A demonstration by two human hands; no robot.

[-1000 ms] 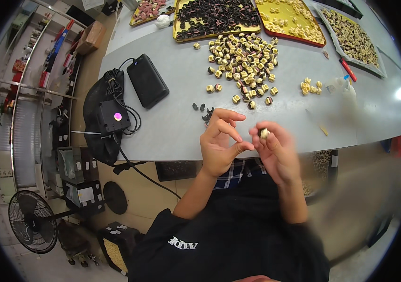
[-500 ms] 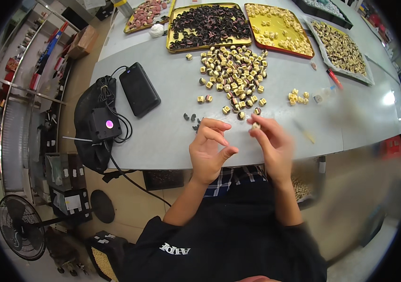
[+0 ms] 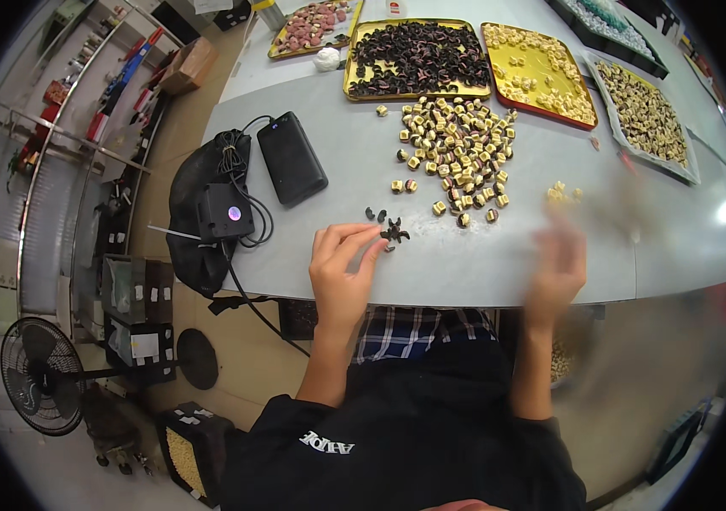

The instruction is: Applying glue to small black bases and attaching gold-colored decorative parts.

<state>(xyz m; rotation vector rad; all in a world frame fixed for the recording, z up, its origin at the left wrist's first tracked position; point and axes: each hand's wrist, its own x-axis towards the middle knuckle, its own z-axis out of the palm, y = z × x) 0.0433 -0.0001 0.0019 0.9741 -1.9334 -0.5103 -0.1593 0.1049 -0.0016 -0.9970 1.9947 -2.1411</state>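
My left hand (image 3: 342, 266) rests at the near part of the table, thumb and forefinger pinching at a small cluster of black curved pieces (image 3: 395, 230). One black piece appears to be between its fingertips. My right hand (image 3: 557, 268) is smeared by motion; its fingers point at a small group of cream pieces (image 3: 563, 193) on the right. What it holds, if anything, cannot be made out. Beyond my hands lies a heap of small cream-and-dark striped cube-like pieces (image 3: 465, 149), with several strays at its near edge.
Behind the heap stand a yellow tray of dark pieces (image 3: 351, 87), a yellow tray of cream pieces (image 3: 542, 83) and a white-lined tray of small pieces (image 3: 693, 170). On the left lie a black rectangular device (image 3: 293, 160) and a cabled black box (image 3: 225, 211). A fan (image 3: 40, 375) stands on the floor.
My left hand has gone from open fingers in the air down to the black pieces. My right hand has moved right, away from the heap; the piece it pinched no longer shows. The view has shifted.
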